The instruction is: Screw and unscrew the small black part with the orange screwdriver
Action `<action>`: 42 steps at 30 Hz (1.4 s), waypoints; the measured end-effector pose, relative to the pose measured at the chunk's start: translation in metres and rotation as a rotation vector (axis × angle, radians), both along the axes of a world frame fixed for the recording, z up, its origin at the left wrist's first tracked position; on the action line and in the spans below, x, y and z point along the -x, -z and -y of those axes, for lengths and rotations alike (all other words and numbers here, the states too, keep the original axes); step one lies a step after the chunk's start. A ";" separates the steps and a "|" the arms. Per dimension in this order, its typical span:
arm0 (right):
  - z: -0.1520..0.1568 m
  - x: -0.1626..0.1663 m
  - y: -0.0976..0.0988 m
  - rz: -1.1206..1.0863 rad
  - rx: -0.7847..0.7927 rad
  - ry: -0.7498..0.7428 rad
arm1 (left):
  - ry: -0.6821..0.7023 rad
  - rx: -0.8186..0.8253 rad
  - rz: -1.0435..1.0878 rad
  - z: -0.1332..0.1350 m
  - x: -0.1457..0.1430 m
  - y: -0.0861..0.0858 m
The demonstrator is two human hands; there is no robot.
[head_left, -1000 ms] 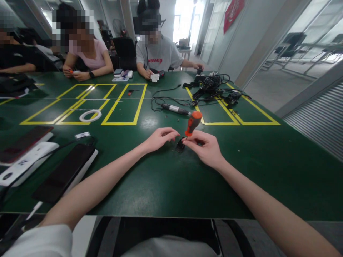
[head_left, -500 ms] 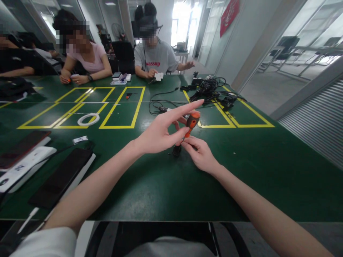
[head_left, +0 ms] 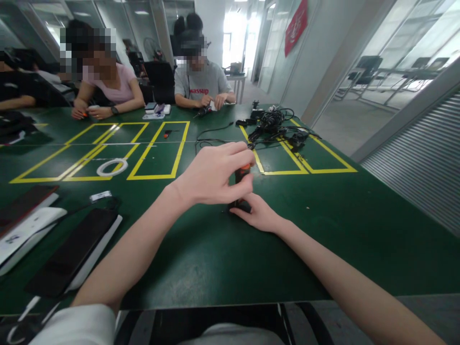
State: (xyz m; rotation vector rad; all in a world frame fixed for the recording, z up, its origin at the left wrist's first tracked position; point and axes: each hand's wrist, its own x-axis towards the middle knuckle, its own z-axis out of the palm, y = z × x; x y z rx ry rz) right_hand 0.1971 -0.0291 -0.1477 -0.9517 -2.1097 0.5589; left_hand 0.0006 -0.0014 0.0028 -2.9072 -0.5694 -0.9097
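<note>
My left hand (head_left: 221, 172) is curled round the orange and black handle of a screwdriver (head_left: 243, 176), which stands roughly upright above the table. Its fingers cover much of the handle. Just below, my right hand (head_left: 260, 213) has its thumb and fingers closed on a small black part (head_left: 233, 207) at the table top. Most of that part and the screwdriver's tip are hidden by the hands, so I cannot tell exactly how they meet.
Yellow tape rectangles mark the green table (head_left: 201, 258). Tangled black cables (head_left: 269, 124) lie at the back right. A white ring (head_left: 112, 166) is at left, with a phone (head_left: 77, 249) and power banks nearer. Co-workers sit across, one holding a dark tool (head_left: 204, 111).
My left hand has gone from stretched fingers beside the screwdriver to fingers wrapped round its handle. The right hand has shifted slightly lower and left onto the black part. The view has tilted a little.
</note>
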 end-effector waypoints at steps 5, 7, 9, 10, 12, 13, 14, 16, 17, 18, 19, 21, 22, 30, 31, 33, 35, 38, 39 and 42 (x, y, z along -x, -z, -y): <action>-0.001 0.001 0.005 0.083 -0.087 0.054 | 0.081 0.081 0.060 0.003 0.001 0.004; -0.002 0.001 0.006 0.130 -0.123 0.073 | 0.052 0.059 0.063 0.002 0.001 0.006; -0.004 0.001 0.007 0.189 -0.170 0.080 | 0.018 0.028 0.039 0.000 0.001 0.006; -0.006 0.001 0.007 0.223 -0.200 0.073 | 0.011 0.012 0.021 -0.001 0.002 0.006; -0.009 -0.001 0.006 0.299 -0.265 0.043 | 0.026 -0.001 -0.017 -0.001 0.003 0.004; -0.010 -0.001 0.005 0.332 -0.293 0.028 | 0.041 0.002 -0.028 -0.001 0.004 0.003; -0.011 -0.002 0.004 0.359 -0.313 0.021 | 0.051 0.009 -0.035 0.000 0.004 0.003; -0.012 -0.003 0.001 0.393 -0.324 0.030 | 0.049 0.030 -0.029 0.001 0.006 0.003; -0.012 -0.004 0.000 0.401 -0.319 0.040 | 0.044 0.033 -0.030 0.001 0.007 0.003; -0.011 -0.004 -0.001 0.404 -0.313 0.047 | 0.035 0.029 -0.032 0.001 0.007 0.004; -0.011 -0.003 -0.002 0.406 -0.308 0.048 | 0.026 0.021 -0.038 0.001 0.007 0.004; -0.010 -0.003 -0.003 0.396 -0.309 0.039 | 0.017 0.009 -0.047 0.001 0.007 0.005; -0.009 -0.003 -0.003 0.387 -0.313 0.032 | 0.021 0.011 -0.046 0.001 0.007 0.005; -0.006 -0.004 -0.001 0.366 -0.358 0.036 | 0.047 0.125 -0.015 -0.001 0.007 0.006; -0.006 -0.005 -0.002 0.371 -0.371 0.031 | 0.044 0.124 -0.017 -0.001 0.007 0.006; -0.005 -0.005 -0.003 0.384 -0.393 0.016 | 0.041 0.120 -0.027 0.001 0.006 0.005; -0.006 -0.006 -0.004 0.395 -0.394 -0.007 | 0.043 0.119 -0.035 0.002 0.007 0.004; -0.007 -0.008 -0.004 0.408 -0.377 -0.032 | 0.031 0.111 -0.036 0.004 0.007 0.003; -0.007 -0.008 -0.004 0.416 -0.375 -0.032 | 0.022 0.100 -0.040 0.004 0.007 0.003; -0.008 -0.009 -0.004 0.438 -0.371 -0.015 | 0.010 0.042 -0.065 0.005 0.005 0.004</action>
